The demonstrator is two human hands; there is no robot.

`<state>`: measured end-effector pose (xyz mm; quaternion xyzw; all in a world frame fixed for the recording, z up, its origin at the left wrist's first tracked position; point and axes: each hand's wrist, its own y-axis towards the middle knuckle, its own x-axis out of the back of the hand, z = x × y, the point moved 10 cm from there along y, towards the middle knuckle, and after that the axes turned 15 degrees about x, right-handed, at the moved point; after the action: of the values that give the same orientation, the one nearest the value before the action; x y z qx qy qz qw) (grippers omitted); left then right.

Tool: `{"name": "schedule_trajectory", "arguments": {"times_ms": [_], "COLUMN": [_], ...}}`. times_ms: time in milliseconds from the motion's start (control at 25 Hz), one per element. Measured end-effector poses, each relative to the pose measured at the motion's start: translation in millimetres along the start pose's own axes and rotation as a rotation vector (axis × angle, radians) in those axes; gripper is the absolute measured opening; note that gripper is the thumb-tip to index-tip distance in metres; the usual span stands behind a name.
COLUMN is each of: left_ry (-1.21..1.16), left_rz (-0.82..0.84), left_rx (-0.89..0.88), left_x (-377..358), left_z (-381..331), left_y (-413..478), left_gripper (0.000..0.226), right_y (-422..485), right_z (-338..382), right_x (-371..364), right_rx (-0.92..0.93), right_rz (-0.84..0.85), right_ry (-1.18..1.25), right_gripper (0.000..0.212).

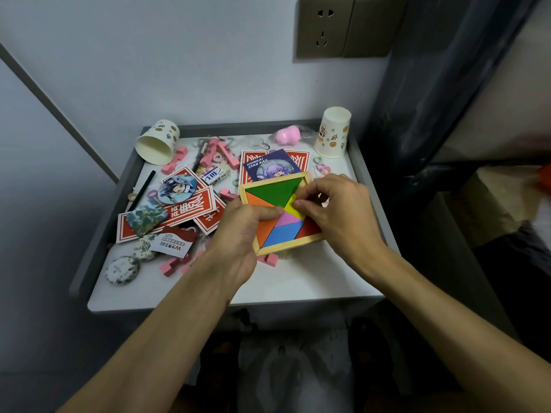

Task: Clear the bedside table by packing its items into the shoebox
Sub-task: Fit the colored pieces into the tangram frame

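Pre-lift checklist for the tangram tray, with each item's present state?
1. Left hand grips the tangram tray at its near-left edge: ok.
2. Right hand pinches the yellow piece; seated flat: cannot tell.
3. Green piece and its neighbours lie flat inside the frame: ok.
4. Shoebox located: cannot tell.
5. Paper cup behind stands apart from the tray: ok.

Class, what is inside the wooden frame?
Coloured pieces: green, orange, yellow, pink, blue, red. The left hand gripping the frame and right hand pinching the yellow piece hide the rest.
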<state>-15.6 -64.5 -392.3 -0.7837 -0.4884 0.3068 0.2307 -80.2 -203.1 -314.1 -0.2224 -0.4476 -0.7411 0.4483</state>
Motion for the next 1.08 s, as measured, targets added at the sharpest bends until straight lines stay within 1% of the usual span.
{"name": "schedule_trajectory", "arguments": {"times_ms": [80,160,240,280,320,360,440,480,560,760,920,1000,1080], "left_ry": [0.008,0.005,-0.026,-0.048,-0.067,-0.078,-0.077,-0.073,-0.070,-0.045,-0.046,-0.052,-0.044], "left_rz": [0.001,0.001,-0.038,-0.056,-0.069,-0.082,-0.117,-0.133,-0.142,-0.125,-0.115,-0.105,-0.100], "left_rx": [-0.007,-0.036,-0.057,-0.058,-0.053,-0.050,-0.053,-0.052,-0.049,-0.045,-0.054,-0.057,-0.066], "left_x": [0.9,2.1,10.2,15.1,20.3,26.2,37.8,41.6,44.1,38.3,36.9,34.7,32.5], "left_z": [-0.7,-2.7,-6.4,-8.9,-11.9,-15.6,-24.1,-26.8,-28.6,-25.6,-23.8,-23.2,-23.6], "left_y": [0.6,0.3,0.0,-0.1,0.3,0.7,1.3,1.6,1.6,0.3,-1.0,-1.8,-2.1], "left_gripper": [0.036,0.033,0.029,0.028,0.028,0.027,0.030,0.034,0.040,0.034,0.025,0.024,0.023], "right_y": [-0.1,1.6,2.2,1.5,0.4,-2.5,-13.4,-18.8,-21.8,-21.1,-24.4,-22.1,-15.3], "right_z": [2.4,1.9,-11.9,-22.2,-32.1,-39.8,-49.1,-52.0,-53.9,-55.1,-53.9,-50.7,-49.1], "right_x": [0.3,3.8,11.7,12.9,9.5,1.0,-23.6,-33.0,-41.0,-44.6,-47.8,-39.5,-20.7], "right_rx": [0.016,0.017,-0.046,-0.091,-0.122,-0.131,-0.127,-0.128,-0.111,-0.106,-0.115,-0.099,-0.115], "right_rz": [-0.007,-0.054,-0.138,-0.149,-0.103,-0.002,0.240,0.320,0.372,0.397,0.421,0.378,0.264], "right_ry": [0.016,0.059,0.123,0.133,0.101,0.021,-0.149,-0.195,-0.236,-0.271,-0.248,-0.254,-0.192], "right_gripper": [0.005,0.005,0.007,0.007,0.005,0.005,0.017,0.022,0.025,0.021,0.021,0.019,0.017]}}
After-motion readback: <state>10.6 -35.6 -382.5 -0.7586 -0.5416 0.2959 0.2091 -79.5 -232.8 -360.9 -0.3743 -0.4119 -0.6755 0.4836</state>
